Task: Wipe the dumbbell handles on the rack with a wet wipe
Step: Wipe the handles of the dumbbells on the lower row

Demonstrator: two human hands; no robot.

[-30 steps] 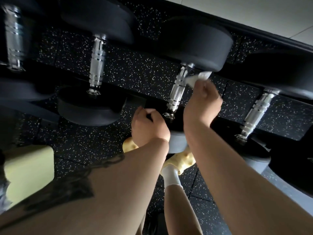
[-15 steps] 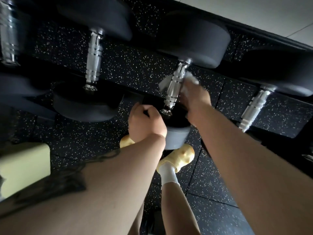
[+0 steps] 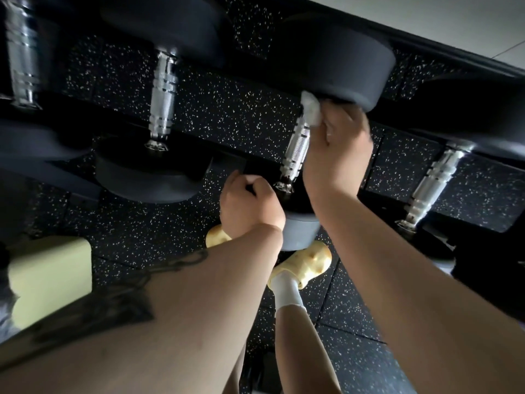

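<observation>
- The dumbbell handle (image 3: 295, 146) being wiped is a knurled chrome bar near the centre of the view. Its long axis runs from about 7 o'clock at the near end up to 1 o'clock at the far end, between a near black head (image 3: 301, 223) and a far black head (image 3: 341, 64).
- A white wet wipe (image 3: 311, 110) is bunched against the far end of that handle, just under the far head.
- The right hand (image 3: 338, 155) is at the handle's 3 o'clock side; its fingers are curled and pinch the wipe against the bar.
- The left hand (image 3: 250, 206) is at 7 o'clock of the handle, its fingers curled over the edge of the near head.
- A second dumbbell handle (image 3: 163, 95) lies at 9 o'clock, a third (image 3: 21, 52) further out at 10 o'clock, and a fourth (image 3: 431, 183) at 4 o'clock; all lie roughly parallel, their black heads resting on dark rack rails.
- Below is black rubber flooring (image 3: 227, 115) flecked with pale specks, laid in tiles.
- A pale wall (image 3: 454, 18) fills the 1 o'clock corner.
- A yellow shoe (image 3: 309, 263) with a white sock (image 3: 288, 291) stands on the floor at 6 o'clock.
- A pale yellow block (image 3: 51, 277) sits at 8 o'clock.
</observation>
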